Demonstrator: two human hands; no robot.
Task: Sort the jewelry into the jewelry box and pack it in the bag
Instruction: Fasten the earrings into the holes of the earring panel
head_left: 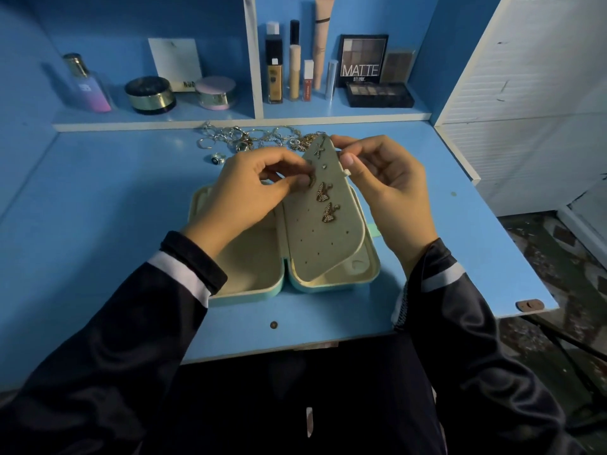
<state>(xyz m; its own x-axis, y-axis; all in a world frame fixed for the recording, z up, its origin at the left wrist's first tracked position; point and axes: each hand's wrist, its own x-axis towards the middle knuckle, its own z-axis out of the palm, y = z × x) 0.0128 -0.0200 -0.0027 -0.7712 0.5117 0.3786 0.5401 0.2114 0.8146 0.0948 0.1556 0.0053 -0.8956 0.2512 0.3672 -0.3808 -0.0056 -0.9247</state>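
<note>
Left hand point(249, 188) pinches an earring point(308, 179) against the raised panel point(315, 238) of the open box point(368, 270) at frame centre, right hand point(391, 188) pinching the panel top; if the panel wobbles, the earring may miss its hole and drop.

The jewelry box point(331, 286) lies open on the desk point(115, 208) directly before me. From its right half the earring panel point(315, 244) stands up, tilted toward the left. My right hand point(391, 188) pinches the panel's upper right edge, and my left hand point(243, 192) pinches a small piece point(307, 180) against its left side. On the panel one earring point(319, 148) sits at the top and two more point(323, 192) below it, one under the other. Behind the box lies a heap of jewelry point(259, 136), with a single ring point(217, 158) to its left. Behind the heap is the shelf point(197, 121): a bottle point(87, 83) and two jars point(150, 95) in the left compartment, tubes point(294, 72) and palettes point(379, 95) in the right.
</note>
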